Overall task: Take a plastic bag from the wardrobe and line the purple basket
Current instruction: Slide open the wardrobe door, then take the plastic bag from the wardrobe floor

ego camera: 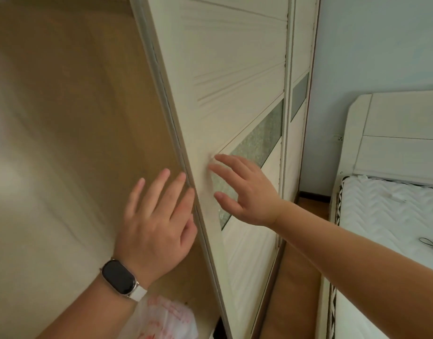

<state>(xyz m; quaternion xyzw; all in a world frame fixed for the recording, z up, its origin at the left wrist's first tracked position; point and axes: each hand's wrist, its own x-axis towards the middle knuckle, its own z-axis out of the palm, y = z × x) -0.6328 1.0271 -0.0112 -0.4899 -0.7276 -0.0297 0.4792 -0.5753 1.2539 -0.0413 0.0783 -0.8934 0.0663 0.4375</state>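
Right now I read this as the very start of the job: the wardrobe is only being opened, and nothing has been taken out. My left hand [159, 216] is spread flat with its fingers [161, 184] loose and apart, gripping nothing, the fingertips resting at the near edge of the sliding door [235, 99]. My right hand [244, 189] is further right, also open and splayed, its fingers [225, 160] pressed against the door's pale face just beside the frosted glass strip [259, 140]; it holds nothing either. Left of the door edge I can see the bare tan inside of the wardrobe [88, 118], blurred enough that I cannot make out shelves. Low down and close to me, under my left wrist with its watch [119, 281], lies a crumpled white plastic bag [166, 316] with red print, sitting inside the opening near the bottom. That looks like the thing I am after, though I cannot tell whether it is a single bag or a bundle. The purple basket is nowhere in view. To the far right there is a bed [386, 216] with a white headboard. So, by my judgement, what is left is nearly everything: clear the door, pick up the bag, find the basket and line it.
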